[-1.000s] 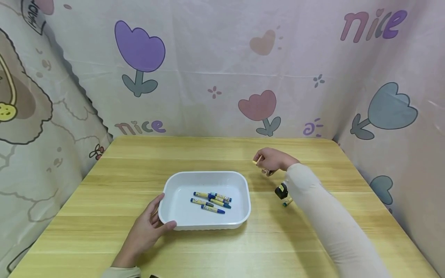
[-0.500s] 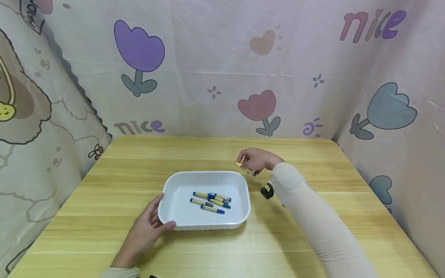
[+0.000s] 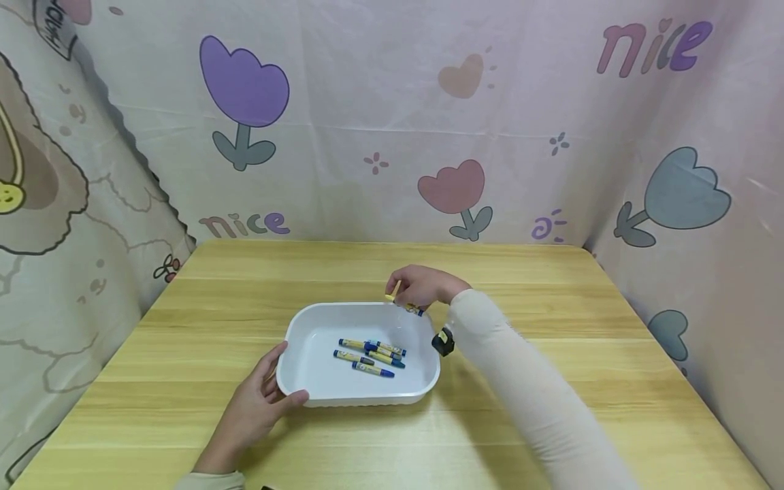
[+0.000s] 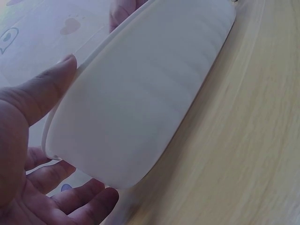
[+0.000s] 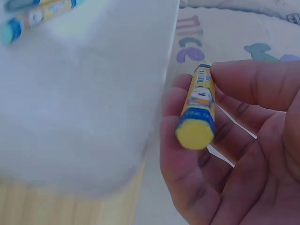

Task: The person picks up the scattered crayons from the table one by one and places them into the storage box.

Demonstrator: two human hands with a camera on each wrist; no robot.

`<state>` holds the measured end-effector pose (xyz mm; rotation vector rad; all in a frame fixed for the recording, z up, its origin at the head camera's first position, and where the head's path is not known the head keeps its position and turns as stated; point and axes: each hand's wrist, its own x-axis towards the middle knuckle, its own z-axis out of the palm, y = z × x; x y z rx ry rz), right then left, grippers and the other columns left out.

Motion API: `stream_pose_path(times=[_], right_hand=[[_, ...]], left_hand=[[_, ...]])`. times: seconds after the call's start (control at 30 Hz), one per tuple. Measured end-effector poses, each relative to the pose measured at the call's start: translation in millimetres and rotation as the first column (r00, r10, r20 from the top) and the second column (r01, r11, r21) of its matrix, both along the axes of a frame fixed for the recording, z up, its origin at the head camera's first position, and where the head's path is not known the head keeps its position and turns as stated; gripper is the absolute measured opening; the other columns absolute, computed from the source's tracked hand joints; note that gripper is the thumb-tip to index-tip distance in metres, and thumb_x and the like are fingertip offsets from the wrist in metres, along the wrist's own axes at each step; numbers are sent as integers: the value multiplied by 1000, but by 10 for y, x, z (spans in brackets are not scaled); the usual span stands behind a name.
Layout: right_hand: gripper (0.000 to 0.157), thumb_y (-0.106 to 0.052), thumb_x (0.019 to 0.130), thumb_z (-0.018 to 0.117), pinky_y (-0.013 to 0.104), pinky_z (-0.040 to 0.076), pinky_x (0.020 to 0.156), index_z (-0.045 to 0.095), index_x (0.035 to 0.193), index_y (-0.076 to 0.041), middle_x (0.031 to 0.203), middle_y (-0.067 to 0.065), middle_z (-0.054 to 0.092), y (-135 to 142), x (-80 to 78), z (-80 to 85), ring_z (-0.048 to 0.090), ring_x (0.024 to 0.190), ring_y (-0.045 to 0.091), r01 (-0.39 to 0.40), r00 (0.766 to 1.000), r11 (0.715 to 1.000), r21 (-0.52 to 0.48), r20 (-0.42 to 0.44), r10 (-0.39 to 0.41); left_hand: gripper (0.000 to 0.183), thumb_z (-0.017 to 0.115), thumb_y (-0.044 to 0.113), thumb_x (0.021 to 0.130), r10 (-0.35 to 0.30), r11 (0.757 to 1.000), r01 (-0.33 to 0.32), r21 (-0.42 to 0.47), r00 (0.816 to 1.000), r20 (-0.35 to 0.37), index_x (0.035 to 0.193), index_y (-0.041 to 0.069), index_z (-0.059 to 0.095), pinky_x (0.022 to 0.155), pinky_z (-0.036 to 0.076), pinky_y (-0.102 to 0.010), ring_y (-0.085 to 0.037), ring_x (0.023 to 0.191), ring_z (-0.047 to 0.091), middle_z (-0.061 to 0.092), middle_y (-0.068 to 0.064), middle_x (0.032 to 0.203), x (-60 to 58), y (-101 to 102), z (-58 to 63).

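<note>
A white plastic basin (image 3: 306,374) stands on the table with several yellow-wrapped crayons (image 3: 373,369) lying inside, their ends blue, green or dark. My left hand (image 3: 254,407) grips its near left corner, thumb on the rim and fingers along the outer wall. In the left wrist view the basin's side wall (image 4: 126,103) fills the middle. Over the basin's far right corner, my right hand (image 3: 424,284) pinches a yellow crayon (image 5: 199,101) between thumb and fingers. That crayon's yellow end faces the right wrist camera, and its wrapper carries blue bands and a small picture.
A light wooden table (image 3: 527,272) extends around the basin. Behind it hangs a pale curtain (image 3: 355,82) printed with flowers and hearts. A small black device (image 3: 444,341) sits at my right wrist, close to the basin's right rim.
My right hand has moved left with the yellow crayon, from the table right of the basin to its far right corner. A green-ended crayon on the table has become hidden behind the right sleeve.
</note>
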<state>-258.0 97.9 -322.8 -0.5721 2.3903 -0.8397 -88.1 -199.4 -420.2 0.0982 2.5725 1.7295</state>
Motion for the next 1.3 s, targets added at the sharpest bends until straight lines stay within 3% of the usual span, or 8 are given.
stream_pose_path(times=[0.5, 0.7, 0.87, 1.03, 1.3], right_hand=[[21, -7, 94, 62, 26, 53, 62, 64, 114, -11, 94, 2, 64, -355, 56, -218, 58, 75, 15, -119, 993, 993, 25, -7, 119], [20, -10, 94, 64, 26, 55, 67, 66, 113, -16, 94, -1, 63, -452, 101, -349, 60, 80, 14, -168, 985, 982, 86, -20, 170], [18, -12, 94, 65, 24, 54, 67, 66, 110, -21, 93, -3, 62, -507, 133, -431, 60, 79, 13, -188, 980, 970, 152, -38, 195], [18, -15, 94, 65, 23, 51, 71, 66, 110, -24, 93, -7, 61, -550, 145, -465, 57, 83, 11, -203, 967, 954, 222, -108, 231], [23, -11, 93, 64, 23, 49, 73, 66, 113, -21, 92, -7, 61, -575, 170, -447, 56, 83, 10, -170, 971, 958, 231, -128, 204]], left_hand=[[92, 79, 16, 82, -13, 1000, 13, -1, 1000, 4, 153, 5, 22, 94, 49, -34, -39, 130, 41, 21, -25, 155, -4, -2, 20], [91, 79, 15, 82, -8, 1000, 8, 6, 1000, 1, 152, 4, 22, 94, 49, -35, -40, 130, 41, 22, -26, 155, -3, -2, 7], [91, 79, 13, 82, -13, 1000, 13, 24, 1000, -4, 152, 3, 22, 94, 49, -35, -41, 130, 41, 21, -26, 155, 6, 12, 11], [91, 79, 14, 82, -8, 1000, 8, 25, 1000, -1, 152, 4, 23, 93, 49, -34, -39, 130, 41, 22, -25, 155, 1, 15, -5], [92, 80, 14, 81, -8, 1000, 9, 25, 1000, -13, 152, 3, 23, 93, 49, -32, -39, 130, 40, 21, -26, 155, -13, 20, -8]])
